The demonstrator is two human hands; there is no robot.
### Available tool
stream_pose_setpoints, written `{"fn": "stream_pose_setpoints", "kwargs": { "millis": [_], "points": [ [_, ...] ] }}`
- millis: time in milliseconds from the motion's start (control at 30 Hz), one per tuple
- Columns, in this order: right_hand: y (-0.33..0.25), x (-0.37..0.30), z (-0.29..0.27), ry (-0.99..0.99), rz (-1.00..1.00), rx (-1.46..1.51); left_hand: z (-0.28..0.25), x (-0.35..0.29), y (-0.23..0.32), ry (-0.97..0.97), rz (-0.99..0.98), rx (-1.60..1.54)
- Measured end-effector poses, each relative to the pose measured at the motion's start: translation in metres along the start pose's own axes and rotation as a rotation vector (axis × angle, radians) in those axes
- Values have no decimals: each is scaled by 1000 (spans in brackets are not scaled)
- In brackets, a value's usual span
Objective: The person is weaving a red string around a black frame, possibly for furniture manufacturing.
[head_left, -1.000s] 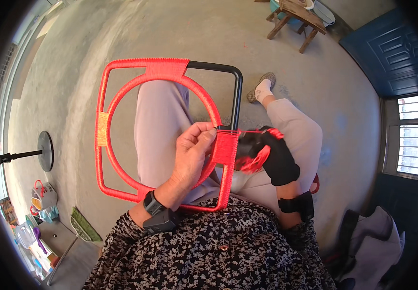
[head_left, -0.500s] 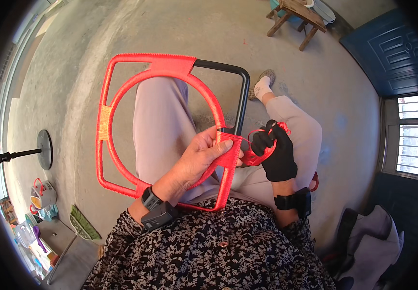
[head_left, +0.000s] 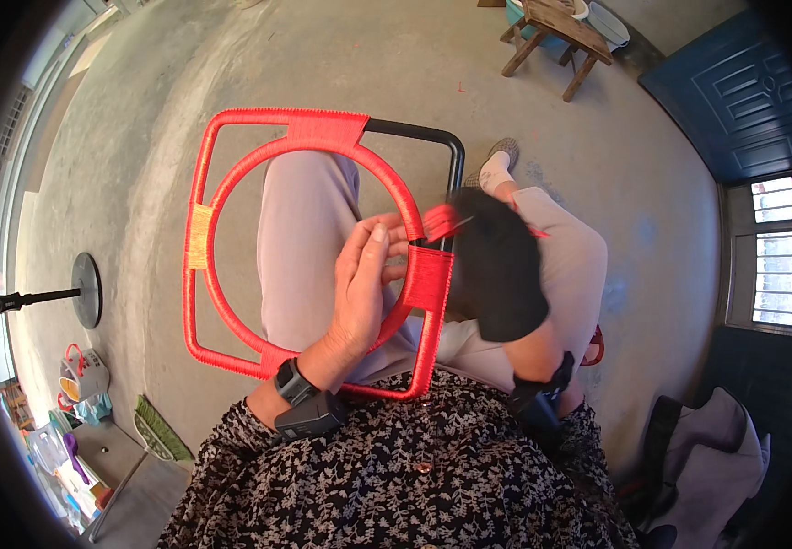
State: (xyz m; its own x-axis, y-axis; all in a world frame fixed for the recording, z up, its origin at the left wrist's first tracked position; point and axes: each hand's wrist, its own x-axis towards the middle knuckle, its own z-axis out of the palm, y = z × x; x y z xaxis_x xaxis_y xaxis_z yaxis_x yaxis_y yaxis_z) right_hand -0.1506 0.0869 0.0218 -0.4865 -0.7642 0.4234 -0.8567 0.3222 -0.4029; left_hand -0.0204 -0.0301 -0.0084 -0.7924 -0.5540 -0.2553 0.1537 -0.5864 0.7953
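A frame (head_left: 194,302) made of a rounded square with a ring inside rests across my lap. Red cord is wound over most of it, with an orange band (head_left: 199,236) on the left and bare black tube (head_left: 456,165) at the upper right. My left hand (head_left: 364,284) is bare and open, thumb up, its fingertips at the ring's right side above a red wrapped bridge (head_left: 429,279). Beside that bridge, my black-gloved right hand (head_left: 501,265), blurred by motion, holds a bundle of red cord (head_left: 439,222) at the gap between ring and outer tube. Its fingers are partly hidden.
A wooden stool (head_left: 565,37) stands at the far right, near a blue door (head_left: 734,101). Toward the left are a round black stand base (head_left: 87,290), a bucket (head_left: 83,371) and a green broom (head_left: 160,428). A cloth-draped object (head_left: 711,457) sits at lower right.
My left hand has let go of the wrapped bridge and opened its fingers. The right hand has moved left and up, bringing the red cord bundle to the gap beside the ring.
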Motion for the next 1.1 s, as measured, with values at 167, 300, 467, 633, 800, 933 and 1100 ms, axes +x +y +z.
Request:
{"fn": "stream_pose_setpoints", "kwargs": {
  "millis": [167, 300, 467, 633, 800, 933, 1100],
  "points": [
    [-31, 2, -14, 28, 59, 182, -2, -1, -1, 29, 100, 65],
    [-6, -12, -23, -171, 715, 903, -11, 5, -18, 53, 110, 99],
    [34, -32, 15, -542, 881, 1215, -19, 9, -25, 19, 59, 216],
    [37, -38, 32, -611, 880, 1188, -7, 2, -12, 7, -164, -91],
    [27, -28, 4, -350, 637, 857, -3, 2, -4, 47, -241, -173],
    [26, -32, -24, 208, 623, 843, -13, 4, -6, -10, -250, -126],
    [40, -39, -45, 493, 814, 1732, -11, -2, -10, -25, -109, -68]
  ]
}}
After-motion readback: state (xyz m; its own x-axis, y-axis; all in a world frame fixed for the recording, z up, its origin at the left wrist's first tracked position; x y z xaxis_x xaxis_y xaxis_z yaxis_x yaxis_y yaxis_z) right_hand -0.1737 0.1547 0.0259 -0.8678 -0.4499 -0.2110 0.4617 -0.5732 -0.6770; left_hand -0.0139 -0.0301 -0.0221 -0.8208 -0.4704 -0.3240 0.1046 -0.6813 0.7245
